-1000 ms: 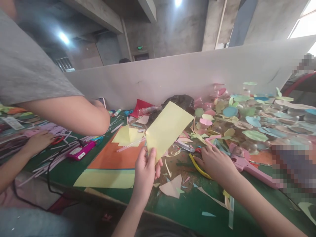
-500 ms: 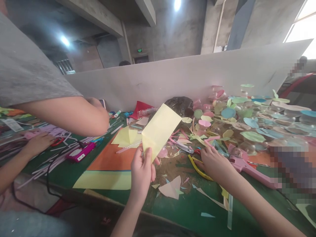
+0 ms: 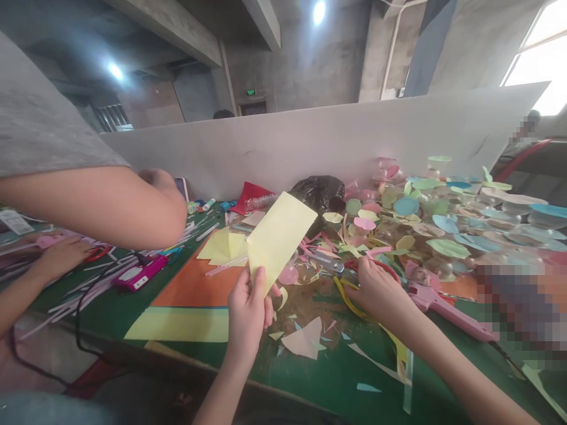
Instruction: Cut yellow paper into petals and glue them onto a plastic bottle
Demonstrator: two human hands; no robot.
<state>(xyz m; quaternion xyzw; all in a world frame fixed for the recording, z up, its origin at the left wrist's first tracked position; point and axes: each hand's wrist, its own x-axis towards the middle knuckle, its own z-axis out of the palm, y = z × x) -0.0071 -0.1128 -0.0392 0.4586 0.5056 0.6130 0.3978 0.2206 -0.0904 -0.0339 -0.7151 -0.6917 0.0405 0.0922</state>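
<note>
A folded pale yellow paper (image 3: 283, 233) stands upright in my left hand (image 3: 252, 298), pinched between thumb and fingers. To the right, my right hand (image 3: 376, 283) is closed around the handles of scissors (image 3: 330, 262), one handle red and one yellow; the metal blades point left over paper scraps. The blades and the yellow paper are apart. Cut scraps, among them a beige piece (image 3: 305, 339), lie on the green table (image 3: 319, 383) below my hands.
Orange sheet (image 3: 186, 286) and magenta device (image 3: 140, 273) lie left, near another person's arm (image 3: 88, 206) and hand. A black bag (image 3: 319, 192), plastic cups with paper shapes (image 3: 447, 221) and a pink glue gun (image 3: 452, 310) are behind and right. A white board (image 3: 266, 144) stands behind.
The yellow paper and my left hand sit slightly lower and further left. The red scissor handle shows more beside my right hand. The other person's arm has shifted left.
</note>
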